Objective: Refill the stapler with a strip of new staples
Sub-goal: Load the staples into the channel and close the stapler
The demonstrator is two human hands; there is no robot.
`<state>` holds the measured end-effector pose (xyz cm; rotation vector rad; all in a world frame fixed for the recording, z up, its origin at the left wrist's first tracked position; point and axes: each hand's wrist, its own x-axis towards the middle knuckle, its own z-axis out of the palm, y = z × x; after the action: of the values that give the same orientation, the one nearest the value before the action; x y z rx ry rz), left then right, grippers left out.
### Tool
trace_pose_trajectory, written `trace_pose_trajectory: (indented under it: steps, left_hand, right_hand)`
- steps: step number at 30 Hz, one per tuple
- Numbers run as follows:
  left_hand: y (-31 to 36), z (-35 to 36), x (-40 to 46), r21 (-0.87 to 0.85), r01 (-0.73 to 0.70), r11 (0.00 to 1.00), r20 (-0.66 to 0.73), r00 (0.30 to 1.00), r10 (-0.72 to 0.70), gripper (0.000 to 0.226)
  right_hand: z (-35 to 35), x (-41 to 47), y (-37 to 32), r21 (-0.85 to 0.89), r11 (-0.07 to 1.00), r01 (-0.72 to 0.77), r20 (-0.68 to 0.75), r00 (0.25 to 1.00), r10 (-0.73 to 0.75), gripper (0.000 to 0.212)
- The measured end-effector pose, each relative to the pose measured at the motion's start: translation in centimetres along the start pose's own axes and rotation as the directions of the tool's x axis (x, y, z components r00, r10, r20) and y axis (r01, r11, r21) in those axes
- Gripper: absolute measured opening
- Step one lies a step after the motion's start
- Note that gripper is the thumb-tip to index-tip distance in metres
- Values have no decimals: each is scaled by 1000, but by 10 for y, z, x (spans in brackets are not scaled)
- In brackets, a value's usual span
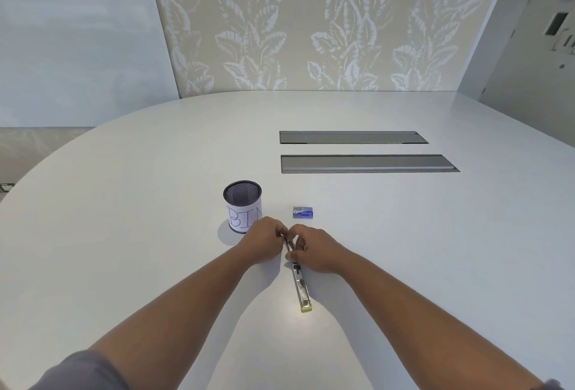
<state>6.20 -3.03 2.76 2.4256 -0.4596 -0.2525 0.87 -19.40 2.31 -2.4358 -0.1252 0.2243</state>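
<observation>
Head view —
A: Both hands meet on the opened stapler point(300, 280); left hand point(264, 242) and right hand point(314, 251) curl their fingers round its far end.
B: The staple box point(302, 212) waits at one o'clock on the table point(404, 234). The person should steady the base and keep the magazine open.

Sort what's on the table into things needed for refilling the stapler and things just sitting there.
For the job:
stapler, opened out flat, held by left hand and right hand
staple box

Just sitting there:
mesh cup labelled BIN
two cable hatches in the table
</observation>
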Motion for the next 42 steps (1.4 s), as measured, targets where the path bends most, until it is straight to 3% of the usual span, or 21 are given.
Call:
trace_pose_trajectory:
  steps: [4, 16, 32, 38, 42]
  left_hand:
    - [1, 2, 0, 45, -23, 999, -5, 1000, 23, 35]
    - [2, 5, -2, 120, -58, 991, -25, 998, 61, 32]
    - [4, 5, -6, 139, -66, 988, -50, 996, 73, 29]
    - [0, 4, -4, -5, 9, 1000, -100, 995, -10, 24]
    - [-3, 5, -6, -216, 52, 975, -152, 985, -86, 18]
  right_hand:
    - [3, -2, -2, 19, 1000, 15, -36, 999, -15, 19]
    - [24, -15, -3, 48, 996, 78, -301, 952, -60, 21]
    - [30, -34, 6, 127, 976, 175, -310, 942, -129, 22]
    - [36, -40, 8, 280, 953, 118, -369, 929, -6, 18]
    - [35, -40, 8, 317, 941, 114, -373, 928, 13, 17]
